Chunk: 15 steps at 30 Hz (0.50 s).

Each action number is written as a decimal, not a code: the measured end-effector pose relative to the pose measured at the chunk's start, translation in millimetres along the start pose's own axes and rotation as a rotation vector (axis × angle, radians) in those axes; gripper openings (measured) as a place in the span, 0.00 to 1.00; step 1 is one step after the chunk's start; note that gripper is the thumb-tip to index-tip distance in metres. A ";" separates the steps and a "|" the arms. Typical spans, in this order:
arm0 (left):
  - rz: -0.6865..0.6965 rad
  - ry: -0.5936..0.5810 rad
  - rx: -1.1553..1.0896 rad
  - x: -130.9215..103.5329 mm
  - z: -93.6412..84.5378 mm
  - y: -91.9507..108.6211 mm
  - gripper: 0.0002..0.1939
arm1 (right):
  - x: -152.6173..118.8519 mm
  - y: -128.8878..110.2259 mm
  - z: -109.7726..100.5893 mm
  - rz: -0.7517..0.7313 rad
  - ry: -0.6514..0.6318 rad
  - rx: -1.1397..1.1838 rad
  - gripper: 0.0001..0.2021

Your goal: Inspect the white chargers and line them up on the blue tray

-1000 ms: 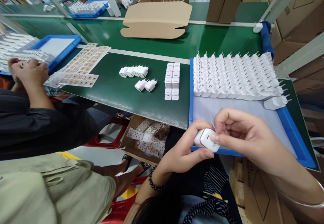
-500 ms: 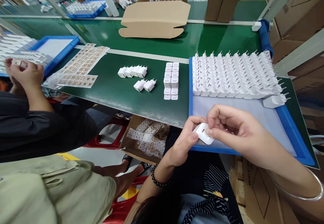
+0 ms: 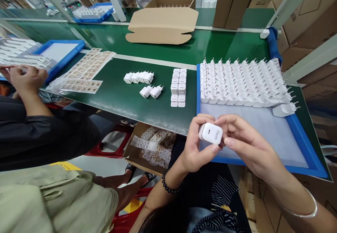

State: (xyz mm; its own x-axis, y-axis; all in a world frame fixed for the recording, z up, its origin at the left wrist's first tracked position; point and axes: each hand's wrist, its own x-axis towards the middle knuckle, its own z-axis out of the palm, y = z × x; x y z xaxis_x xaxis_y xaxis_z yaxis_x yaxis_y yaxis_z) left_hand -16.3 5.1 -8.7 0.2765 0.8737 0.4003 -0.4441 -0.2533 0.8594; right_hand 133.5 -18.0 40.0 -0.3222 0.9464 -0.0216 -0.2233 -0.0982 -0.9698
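A white charger [image 3: 212,133], its port face and small grey print turned up, is held in front of me over the tray's near edge. My left hand [image 3: 196,145] grips it from the left, thumb along the lower edge and fingers behind. On the right side, the curled fingers of my right hand [image 3: 243,141] touch the charger, while that thumb is off its face. Their contact behind it is partly hidden. Beyond both hands, a blue-rimmed tray [image 3: 198,85] bears rows of white chargers [image 3: 239,82] with pins up. One separate charger [image 3: 284,109] lies at the tray's right.
Left of the tray stand stacks of small white square pieces [image 3: 178,87] and several loose chargers [image 3: 151,91]. Sticker sheets [image 3: 86,68] lie farther left near a co-worker's hands [image 3: 25,78]. A cardboard flap [image 3: 162,24] spans the back; a scrap box [image 3: 147,148] is below.
My right thumb has come off the charger's face, and the right fingers have opened out beside it. The charger has turned so that its printed face shows. The view has shifted slightly.
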 end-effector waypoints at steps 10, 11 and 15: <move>0.079 0.075 -0.026 -2.9 11.1 -4.0 0.15 | -15.8 27.9 17.0 -0.182 0.173 0.046 0.13; 0.060 0.091 -0.053 -3.7 12.0 -4.6 0.14 | -15.0 29.4 18.1 -0.196 0.188 0.062 0.12; 0.023 0.178 -0.097 -4.2 14.5 -6.5 0.11 | -10.8 34.1 22.2 -0.209 0.228 0.114 0.10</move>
State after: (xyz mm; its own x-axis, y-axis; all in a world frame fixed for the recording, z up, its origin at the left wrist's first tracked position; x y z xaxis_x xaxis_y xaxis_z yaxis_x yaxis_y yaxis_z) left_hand -2.3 -2.9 -11.4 0.1144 0.9297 0.3500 -0.5310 -0.2405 0.8125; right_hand 109.0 -38.4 12.5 -0.0467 0.9930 0.1084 -0.3686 0.0837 -0.9258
